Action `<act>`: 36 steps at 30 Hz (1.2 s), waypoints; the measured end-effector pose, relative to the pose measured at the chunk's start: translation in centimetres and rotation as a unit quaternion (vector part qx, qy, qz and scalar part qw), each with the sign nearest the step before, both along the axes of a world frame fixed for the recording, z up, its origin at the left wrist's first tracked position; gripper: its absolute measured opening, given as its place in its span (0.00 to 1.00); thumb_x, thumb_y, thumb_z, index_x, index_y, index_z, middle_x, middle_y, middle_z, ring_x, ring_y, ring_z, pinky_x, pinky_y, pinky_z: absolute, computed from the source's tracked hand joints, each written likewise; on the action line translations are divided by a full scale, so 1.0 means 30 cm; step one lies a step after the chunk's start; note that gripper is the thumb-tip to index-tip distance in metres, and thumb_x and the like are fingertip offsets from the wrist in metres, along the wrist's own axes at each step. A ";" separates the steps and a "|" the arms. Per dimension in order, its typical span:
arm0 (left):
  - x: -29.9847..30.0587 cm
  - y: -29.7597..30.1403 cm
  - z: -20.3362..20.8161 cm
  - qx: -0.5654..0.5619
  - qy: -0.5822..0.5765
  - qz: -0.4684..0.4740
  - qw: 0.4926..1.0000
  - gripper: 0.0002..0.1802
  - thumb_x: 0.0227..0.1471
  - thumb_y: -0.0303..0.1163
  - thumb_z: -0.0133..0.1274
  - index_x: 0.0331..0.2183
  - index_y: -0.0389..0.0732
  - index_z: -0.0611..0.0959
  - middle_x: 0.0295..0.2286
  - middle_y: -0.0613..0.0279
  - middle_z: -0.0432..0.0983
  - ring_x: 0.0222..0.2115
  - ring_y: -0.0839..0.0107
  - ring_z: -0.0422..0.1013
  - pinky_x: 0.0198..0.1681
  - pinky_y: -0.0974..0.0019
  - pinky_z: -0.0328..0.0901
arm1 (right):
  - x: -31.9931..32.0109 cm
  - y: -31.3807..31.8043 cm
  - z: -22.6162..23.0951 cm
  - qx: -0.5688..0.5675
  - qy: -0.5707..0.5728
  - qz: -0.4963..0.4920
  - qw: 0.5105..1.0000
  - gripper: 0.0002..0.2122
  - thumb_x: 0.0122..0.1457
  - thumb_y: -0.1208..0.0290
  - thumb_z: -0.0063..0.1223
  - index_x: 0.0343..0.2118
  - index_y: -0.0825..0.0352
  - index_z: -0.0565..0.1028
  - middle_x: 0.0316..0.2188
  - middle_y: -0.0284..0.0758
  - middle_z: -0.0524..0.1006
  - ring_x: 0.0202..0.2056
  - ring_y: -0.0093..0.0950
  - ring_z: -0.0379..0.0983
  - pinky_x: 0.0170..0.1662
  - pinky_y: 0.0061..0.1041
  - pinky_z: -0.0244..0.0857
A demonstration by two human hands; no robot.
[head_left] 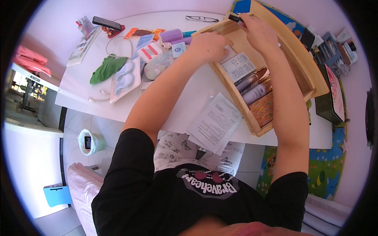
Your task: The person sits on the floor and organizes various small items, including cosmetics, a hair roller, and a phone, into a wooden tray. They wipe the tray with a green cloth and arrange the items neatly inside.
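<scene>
A light wooden drawer tray (232, 89) sits at an angle on the right of the table. My right hand (260, 33) is over its far end, closed on a small black stick-like object (235, 18). At the tray's left wall is my left hand (208, 47), its fingers curled inward; what they grip, if anything, is hidden. Just beside those fingers lies a small white packet (228, 54). Nearer in the tray are a white printed box (239, 67), shiny brown tubes (252, 78), a pale bottle (255, 93) and an orange patterned pouch (262, 110).
Printed paper sheets (216, 122) lie by the table's front edge. To the left are a green cloth (108, 69), a clear-packed blue item (125, 80), a purple roll (170, 35) and a grey patterned case (158, 67). Eyeglasses (201, 19) rest at the back; a bin (91, 142) stands on the floor.
</scene>
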State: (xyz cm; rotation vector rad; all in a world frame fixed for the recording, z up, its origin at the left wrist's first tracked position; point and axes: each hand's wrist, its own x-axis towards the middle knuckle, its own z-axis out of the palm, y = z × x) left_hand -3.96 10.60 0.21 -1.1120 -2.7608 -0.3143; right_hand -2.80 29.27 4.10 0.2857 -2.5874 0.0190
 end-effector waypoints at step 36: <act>0.009 -0.508 -0.002 0.121 0.103 0.285 0.945 0.24 0.46 0.35 0.59 0.46 0.39 0.75 0.38 0.48 0.74 0.37 0.53 0.73 0.39 0.54 0.68 | 0.028 -0.024 -0.004 0.006 -0.082 0.043 0.996 0.06 0.58 0.75 0.43 0.38 0.60 0.70 0.36 0.33 0.78 0.40 0.35 0.73 0.37 0.37 0.66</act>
